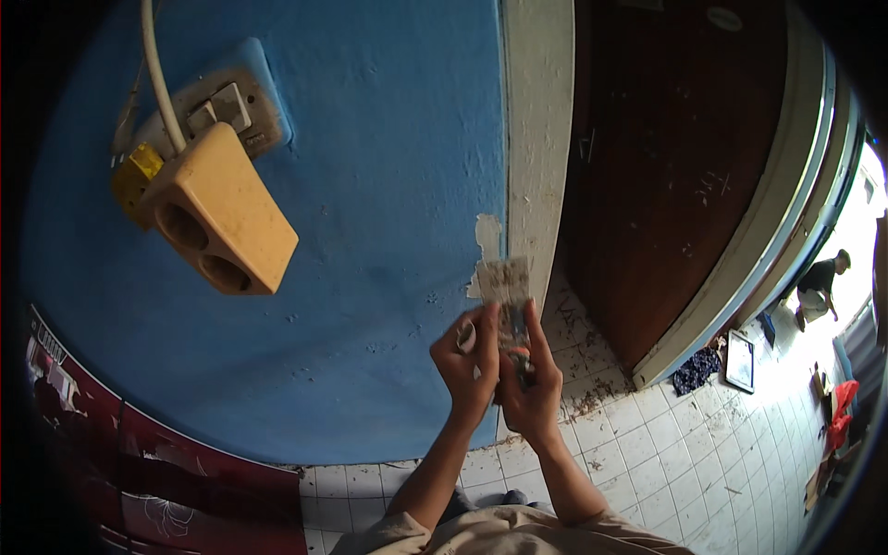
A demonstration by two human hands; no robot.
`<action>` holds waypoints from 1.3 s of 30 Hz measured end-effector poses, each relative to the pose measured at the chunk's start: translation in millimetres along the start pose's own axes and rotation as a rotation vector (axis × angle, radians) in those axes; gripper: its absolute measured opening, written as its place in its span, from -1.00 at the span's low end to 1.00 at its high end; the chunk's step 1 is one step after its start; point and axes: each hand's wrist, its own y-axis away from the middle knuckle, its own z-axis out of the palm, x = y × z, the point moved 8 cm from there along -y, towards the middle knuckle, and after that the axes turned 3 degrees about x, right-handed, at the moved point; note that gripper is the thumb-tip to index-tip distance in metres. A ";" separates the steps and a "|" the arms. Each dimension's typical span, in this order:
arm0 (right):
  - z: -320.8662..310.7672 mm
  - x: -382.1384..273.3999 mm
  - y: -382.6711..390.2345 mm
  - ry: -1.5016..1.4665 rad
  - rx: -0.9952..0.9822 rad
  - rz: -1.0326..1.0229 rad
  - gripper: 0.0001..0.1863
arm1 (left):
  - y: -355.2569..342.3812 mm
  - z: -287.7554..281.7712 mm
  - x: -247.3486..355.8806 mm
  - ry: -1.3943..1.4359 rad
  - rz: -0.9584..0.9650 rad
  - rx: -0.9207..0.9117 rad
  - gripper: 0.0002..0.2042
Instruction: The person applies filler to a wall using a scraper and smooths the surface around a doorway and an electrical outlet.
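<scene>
A scraper (505, 280) with a broad, stained blade points upward, its blade in front of the wall's edge beside a peeled patch (487, 242). My right hand (535, 388) is closed round its handle, with the index finger stretched along the blade's right side. My left hand (465, 370) is closed too, its fingertips pressed on the blade's left side. A small pale piece (466, 337), perhaps a paint flake, shows among the left fingers. Most of the handle is hidden by my hands; an orange bit of it shows.
A blue wall (370, 185) meets a pale door frame (538, 111) beside a dark brown door (675, 176). An orange socket block (231, 213) hangs at left near a light switch (229, 106). Debris litters the white tiles (638, 444). Another person (818, 289) crouches far right.
</scene>
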 end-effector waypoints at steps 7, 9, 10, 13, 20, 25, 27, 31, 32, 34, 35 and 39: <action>4.5 0.0 0.5 -0.016 -0.042 0.058 -0.27 | -0.8 0.2 -0.6 -0.046 0.000 0.004 -0.83; 4.2 4.6 2.7 -0.002 -0.025 0.050 -0.27 | 1.6 0.0 -3.3 -0.071 -0.013 -0.004 -0.83; 2.6 3.0 2.7 0.026 -0.002 -0.017 -0.26 | 3.3 0.2 -4.8 -0.053 -0.017 -0.002 -0.83; 3.8 0.1 1.7 0.019 0.001 -0.025 -0.25 | 2.1 1.7 -3.6 -0.019 -0.015 0.011 -0.83; 2.5 4.0 6.1 -0.011 -0.043 0.104 -0.29 | 5.5 1.4 -3.3 -0.022 0.030 -0.018 -0.85; 3.0 -9.6 -12.0 -0.053 -0.031 0.059 -0.28 | -7.5 12.5 14.6 -0.014 0.076 -0.006 -0.84; 0.7 -12.2 -13.0 -0.037 -0.013 0.026 -0.27 | -7.5 13.3 14.6 0.005 0.051 -0.006 -0.84; -4.3 -0.1 -1.5 0.018 -0.018 -0.023 -0.27 | 4.4 8.4 -0.4 -0.034 0.009 0.002 -0.83; -3.4 -1.7 -0.1 0.011 -0.009 -0.037 -0.27 | 5.7 6.6 -2.5 -0.058 -0.022 -0.001 -0.83; 0.2 -9.1 -9.6 0.024 -0.010 -0.044 -0.27 | -4.3 9.0 5.7 -0.028 0.003 0.014 -0.82; 1.1 -14.6 -14.1 0.042 -0.011 -0.054 -0.27 | -8.4 9.7 11.0 0.009 0.027 0.028 -0.82; 0.7 -11.9 -13.2 0.054 -0.026 0.001 -0.27 | -8.1 9.6 7.8 -0.009 0.021 0.011 -0.82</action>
